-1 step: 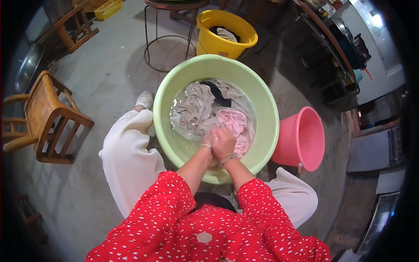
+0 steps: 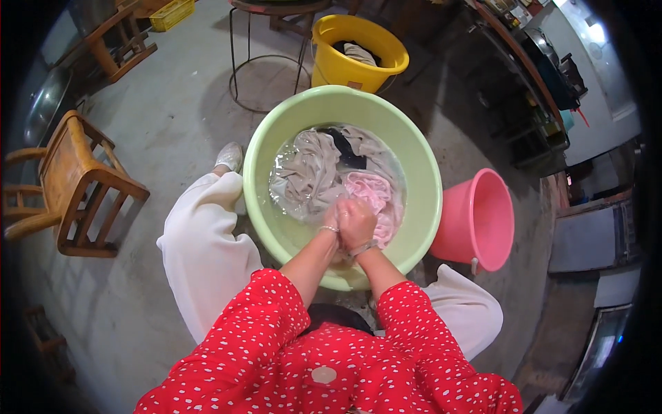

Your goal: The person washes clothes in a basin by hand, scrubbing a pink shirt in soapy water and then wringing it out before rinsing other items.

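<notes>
A light green basin (image 2: 272, 131) holds water and soaking laundry. My left hand (image 2: 334, 217) and my right hand (image 2: 358, 221) press together over its near half, fingers closed. A pink garment (image 2: 372, 190) runs from under them toward the right side of the water; the part between my hands is hidden. Beyond them, a grey-beige garment (image 2: 307, 165) lies bunched up, half out of the water. A black piece of cloth (image 2: 344, 147) rests beside it, with more beige fabric to its right.
Right of the basin, a pink bucket (image 2: 458, 217) lies tilted with its mouth facing right. A yellow bucket (image 2: 331, 65) behind the basin contains dark and pale cloth. A round-topped metal-legged stool (image 2: 276, 8) stands at the back, and a wooden chair (image 2: 79, 169) on the left.
My closed hands have shifted very slightly against each other near the pink garment. The laundry and the buckets stay in place.
</notes>
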Tool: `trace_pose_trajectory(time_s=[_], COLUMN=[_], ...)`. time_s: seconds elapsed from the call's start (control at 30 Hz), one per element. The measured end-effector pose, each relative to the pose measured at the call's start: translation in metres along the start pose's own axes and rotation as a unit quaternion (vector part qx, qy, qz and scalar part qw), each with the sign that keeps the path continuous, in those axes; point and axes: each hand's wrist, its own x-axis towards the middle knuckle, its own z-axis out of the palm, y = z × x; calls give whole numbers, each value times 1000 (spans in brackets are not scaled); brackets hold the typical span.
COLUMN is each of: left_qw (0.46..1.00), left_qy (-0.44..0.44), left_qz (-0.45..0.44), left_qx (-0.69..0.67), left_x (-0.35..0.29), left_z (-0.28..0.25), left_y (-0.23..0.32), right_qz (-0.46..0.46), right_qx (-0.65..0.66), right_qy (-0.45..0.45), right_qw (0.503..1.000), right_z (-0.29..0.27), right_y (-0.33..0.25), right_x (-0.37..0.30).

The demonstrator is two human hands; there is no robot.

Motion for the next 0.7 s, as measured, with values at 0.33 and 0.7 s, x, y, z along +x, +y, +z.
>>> trace_pose_trajectory(time_s=[0.33,0.7], left_qw=[975,941], left_qy=[-203,-193], left_qz=[-82,-261], left_qx=[26,-101], left_x=[-51,-61], left_z=[54,46], left_y=[53,7], right_qz=[107,270], right_qx=[117,423], right_qy=[-243,218], right_qw=[957,837], right_z=[-42,-61], right_y=[71,21], right_x=[25,54])
